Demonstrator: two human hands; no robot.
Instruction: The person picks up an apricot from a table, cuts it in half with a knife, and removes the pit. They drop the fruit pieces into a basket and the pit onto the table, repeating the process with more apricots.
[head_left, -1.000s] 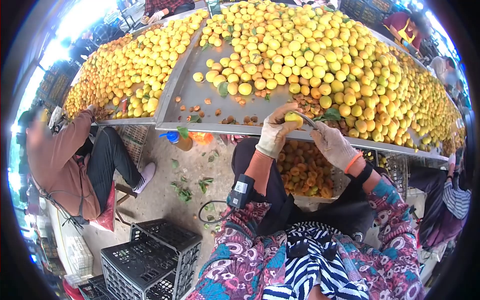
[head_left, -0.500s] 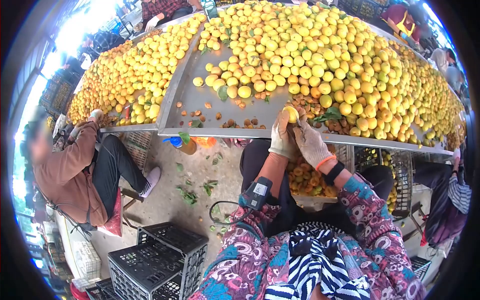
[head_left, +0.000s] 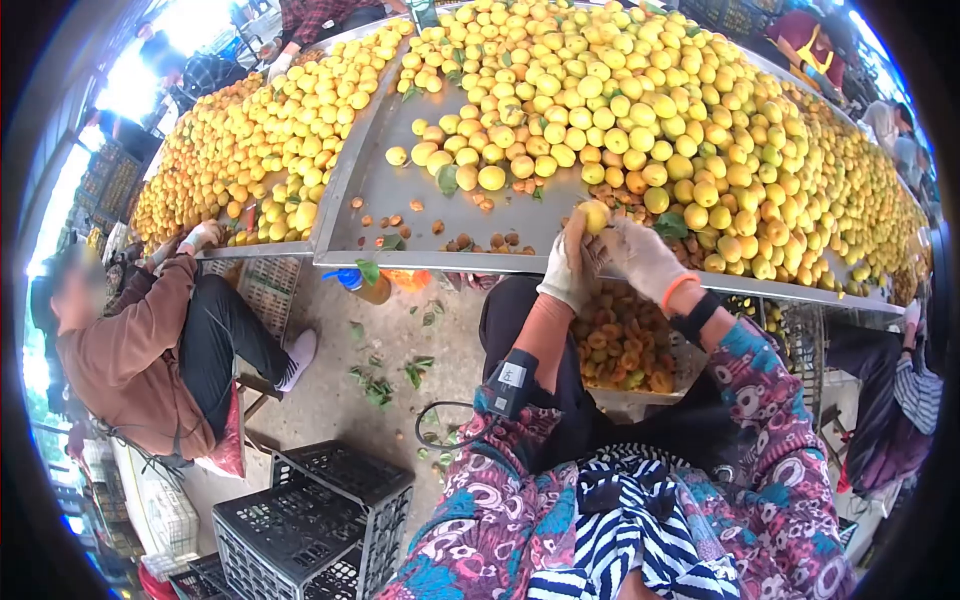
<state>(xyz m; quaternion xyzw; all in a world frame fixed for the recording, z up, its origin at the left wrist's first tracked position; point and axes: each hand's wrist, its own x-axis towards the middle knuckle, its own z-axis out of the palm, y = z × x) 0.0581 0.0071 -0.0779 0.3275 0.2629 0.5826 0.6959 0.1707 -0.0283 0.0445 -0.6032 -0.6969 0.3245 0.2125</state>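
Observation:
A yellow apricot sits at the fingertips of my gloved left hand, just above the table's front edge. My left fingers are closed on it. Right beside it, my gloved right hand has its fingers curled in close to the fruit. Whatever lies inside that hand is hidden. Beyond both hands spreads a big heap of whole apricots on the metal table. Brown apricot pits are scattered near the front rim. Below my hands stands a crate of split apricot halves.
A metal divider splits the table. At the left, a seated person works at another apricot heap. Black crates stand on the floor at my left. A blue-capped bottle is under the table edge. Other people sit around the table.
My right hand has shifted a little to the right and opened a gap from my left. The apricot has stayed at my left fingertips. More of the crate of halves shows.

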